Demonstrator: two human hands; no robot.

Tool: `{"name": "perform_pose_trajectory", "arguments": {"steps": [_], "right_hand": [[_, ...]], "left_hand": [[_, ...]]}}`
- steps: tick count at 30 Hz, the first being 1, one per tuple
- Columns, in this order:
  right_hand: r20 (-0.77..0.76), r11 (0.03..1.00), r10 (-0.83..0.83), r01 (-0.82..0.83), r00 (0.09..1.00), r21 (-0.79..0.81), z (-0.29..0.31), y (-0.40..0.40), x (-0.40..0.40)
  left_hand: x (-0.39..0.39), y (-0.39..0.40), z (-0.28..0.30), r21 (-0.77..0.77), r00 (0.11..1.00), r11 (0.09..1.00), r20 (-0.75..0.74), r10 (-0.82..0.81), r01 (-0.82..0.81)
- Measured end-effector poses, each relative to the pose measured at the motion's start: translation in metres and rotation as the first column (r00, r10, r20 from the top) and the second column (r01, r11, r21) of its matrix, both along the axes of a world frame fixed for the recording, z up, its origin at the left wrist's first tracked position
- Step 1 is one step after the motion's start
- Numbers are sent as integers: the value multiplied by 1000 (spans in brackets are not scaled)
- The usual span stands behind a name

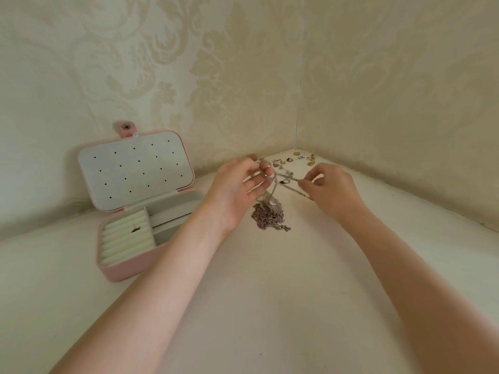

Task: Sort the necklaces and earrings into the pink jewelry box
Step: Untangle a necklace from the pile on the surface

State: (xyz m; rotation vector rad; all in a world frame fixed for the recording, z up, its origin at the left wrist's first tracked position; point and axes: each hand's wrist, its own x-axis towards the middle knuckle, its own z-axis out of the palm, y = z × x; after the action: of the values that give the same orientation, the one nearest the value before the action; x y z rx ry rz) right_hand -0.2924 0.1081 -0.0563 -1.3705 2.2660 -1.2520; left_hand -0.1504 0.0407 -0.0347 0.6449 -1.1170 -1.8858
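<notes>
The pink jewelry box (127,268) lies open at the left, its white perforated lid (135,171) leaning on the wall. One small dark piece (135,229) sits in its ring rolls. A tangled heap of silver necklaces (270,217) lies on the white surface in the middle. My left hand (237,190) holds a chain (271,190) lifted from the heap at its fingertips. My right hand (330,186) pinches the other stretch of that chain, pulled taut between both hands. Several small earrings (286,160) lie in the corner behind the hands.
Patterned cream walls (243,76) meet in a corner right behind the earrings. The white surface (270,292) stretches toward me between my forearms. The box's long side compartments (172,211) hold nothing visible.
</notes>
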Motion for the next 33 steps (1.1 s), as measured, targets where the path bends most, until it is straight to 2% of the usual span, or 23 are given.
{"name": "perform_pose_trajectory", "arguments": {"steps": [3, 5, 7, 9, 12, 14, 15, 17, 18, 19, 20, 22, 24, 25, 26, 27, 28, 30, 31, 33], "right_hand": [[153, 977, -95, 121, 984, -173, 3, 1, -2], [241, 913, -133, 213, 961, -347, 5, 0, -2], [378, 826, -92, 282, 921, -487, 8, 1, -2], [516, 764, -12, 341, 856, -548, 14, 3, -1], [626, 760, 59, 372, 778, -534, 19, 6, 3], [741, 782, 186, 360, 645, -510, 20, 5, 3], [798, 793, 281, 339, 534, -506, 21, 6, 2], [857, 811, 449, 289, 253, -509, 23, 7, 0], [848, 802, 514, 275, 133, -530, 23, 9, -2], [816, 777, 575, 277, 50, -565, 25, 11, -3], [773, 740, 634, 291, -2, -606, 26, 13, -3], [692, 663, 721, 333, -43, -670, 29, 16, -4], [677, 635, 736, 352, -6, -687, 32, 16, -7], [711, 658, 701, 342, 46, -671, 32, 16, -10], [767, 707, 627, 314, 136, -634, 31, 15, -11], [815, 775, 509, 266, 275, -574, 29, 14, -12], [814, 849, 362, 200, 454, -489, 26, 12, -12], [601, 960, 111, 70, 791, -270, 19, 9, -9], [443, 984, 49, 32, 895, -175, 15, 8, -7], [113, 1000, 19, -19, 993, -6, 11, 5, -4]], "left_hand": [[1, 2, 3, -47, 999, 999, -39, -19, 17], [1, 2, 5, -63, 997, 998, -68, -34, 29], [1, 2, 6, -56, 994, 998, -95, -45, 40], [2, 3, 7, -22, 988, 998, -140, -57, 55], [3, 3, 7, 33, 973, 997, -221, -67, 76], [5, 2, 7, 35, 969, 997, -240, -64, 74], [6, 1, 8, 22, 970, 997, -233, -68, 75], [7, 2, 9, -16, 976, 997, -204, -73, 71], [7, 2, 9, -37, 981, 997, -182, -69, 63], [6, 3, 10, -55, 985, 997, -159, -63, 55], [6, 4, 11, -65, 988, 996, -141, -62, 53], [6, 5, 12, -67, 990, 996, -117, -73, 66], [7, 5, 13, -72, 991, 995, -108, -79, 72], [8, 4, 13, -88, 993, 994, -98, -71, 62], [9, 3, 13, -114, 995, 992, -77, -56, 47], [9, 3, 13, -147, 998, 989, -48, -42, 35], [9, 4, 13, -181, 999, 983, -19, -34, 30], [9, 7, 12, -240, 999, 970, 26, -41, 46], [9, 8, 11, -267, 998, 962, 49, -50, 61], [8, 9, 9, -323, 993, 942, 106, -58, 89]]}}
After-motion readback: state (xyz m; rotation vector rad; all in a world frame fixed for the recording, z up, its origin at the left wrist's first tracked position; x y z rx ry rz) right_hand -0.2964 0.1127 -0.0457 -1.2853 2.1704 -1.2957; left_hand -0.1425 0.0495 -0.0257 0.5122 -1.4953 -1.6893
